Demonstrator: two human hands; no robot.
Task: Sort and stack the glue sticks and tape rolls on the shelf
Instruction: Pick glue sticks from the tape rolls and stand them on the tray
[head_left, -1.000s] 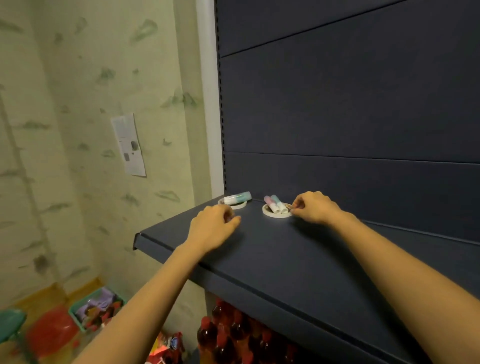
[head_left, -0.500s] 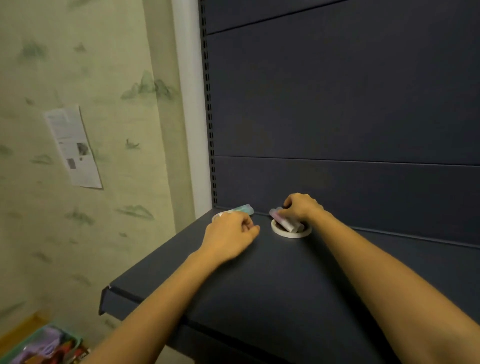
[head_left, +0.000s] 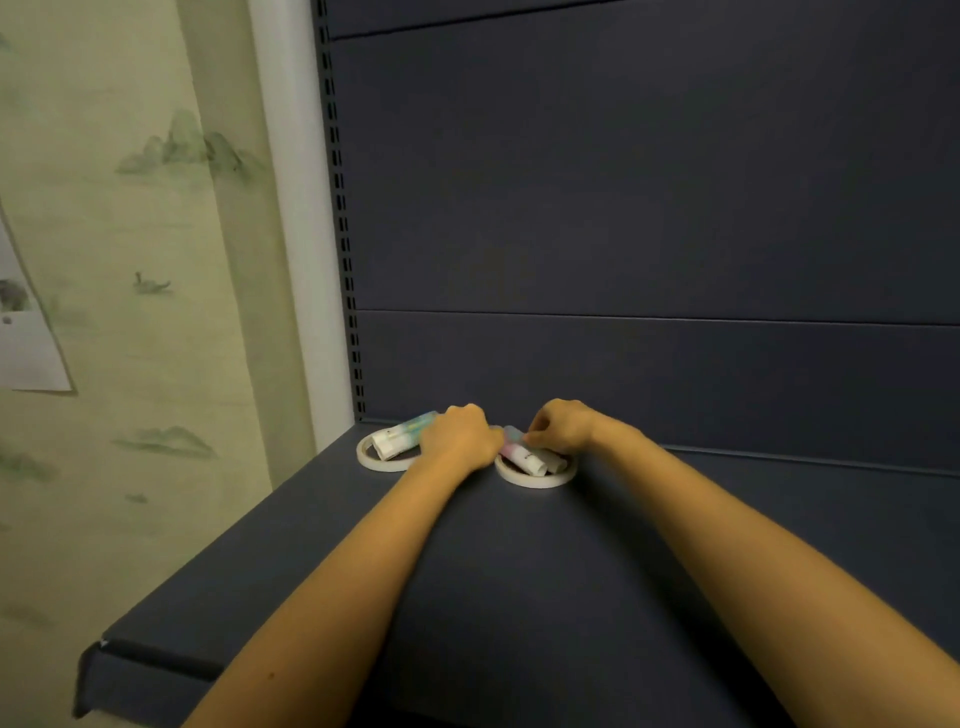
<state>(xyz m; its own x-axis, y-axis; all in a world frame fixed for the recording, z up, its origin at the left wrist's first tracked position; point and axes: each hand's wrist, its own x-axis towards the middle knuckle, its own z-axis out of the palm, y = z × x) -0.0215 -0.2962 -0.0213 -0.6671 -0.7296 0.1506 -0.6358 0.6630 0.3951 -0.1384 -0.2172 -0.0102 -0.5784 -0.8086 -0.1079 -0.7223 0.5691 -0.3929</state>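
White tape ring cradles a green glue stick; second ring, a pink glue stick pinched by right hand fingers; left hand fingers curled, grip unclear.

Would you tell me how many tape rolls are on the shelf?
2. The left tape roll lies by the shelf's back left corner, under a teal glue stick; the right tape roll lies beside it, under two glue sticks. Others may be hidden.

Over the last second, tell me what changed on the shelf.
The right hand moved from the right roll's rim onto the two sticks lying on it and now pinches them. The left hand slid forward to the teal stick's far end; its grip is hidden. Both rolls and all three sticks stayed put.
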